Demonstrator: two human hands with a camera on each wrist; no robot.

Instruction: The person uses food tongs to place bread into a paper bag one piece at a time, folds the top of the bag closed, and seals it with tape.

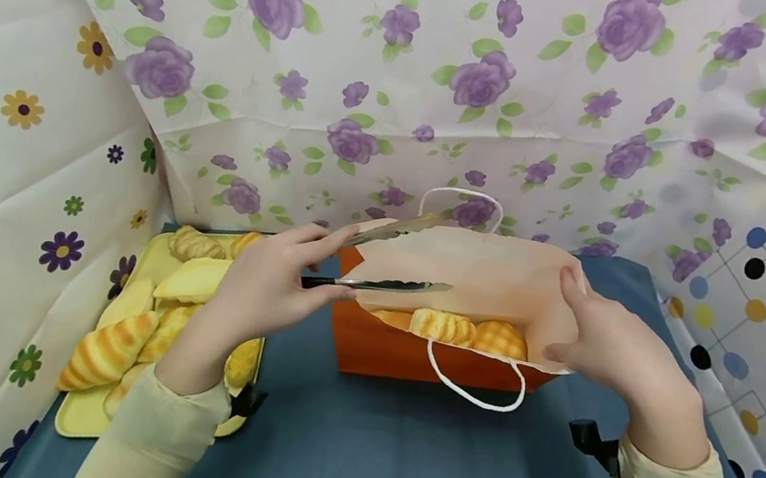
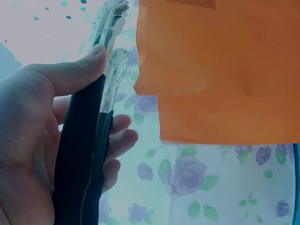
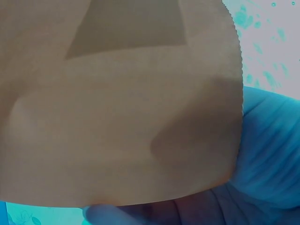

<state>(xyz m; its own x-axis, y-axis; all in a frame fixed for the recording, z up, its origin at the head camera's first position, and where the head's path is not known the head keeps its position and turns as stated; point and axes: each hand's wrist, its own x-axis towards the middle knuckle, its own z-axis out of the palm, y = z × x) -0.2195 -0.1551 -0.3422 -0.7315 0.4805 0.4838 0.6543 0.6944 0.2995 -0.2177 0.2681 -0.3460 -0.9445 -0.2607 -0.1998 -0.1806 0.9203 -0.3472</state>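
Observation:
My left hand [image 1: 266,279] holds a pair of tongs with black handles and metal ends [image 2: 79,145]. The arms of the tongs [image 1: 394,285] stand apart over the mouth of an orange paper bag [image 1: 438,367], with nothing between the tips. In the left wrist view the thumb lies along one handle and the fingers curl behind the other. My right hand [image 1: 612,345] grips the bag's right side at its rim; the paper hides part of that hand in the right wrist view. Inside the bag sit a ridged bread roll [image 1: 443,327] and a scored round bun [image 1: 501,339].
A yellow tray [image 1: 75,420] at the left carries several breads, among them a striped roll [image 1: 109,350]; my left forearm covers part of it. White cord handles [image 1: 470,397] stick out from the bag. Flowered and dotted sheets wall in the blue table [image 1: 391,460].

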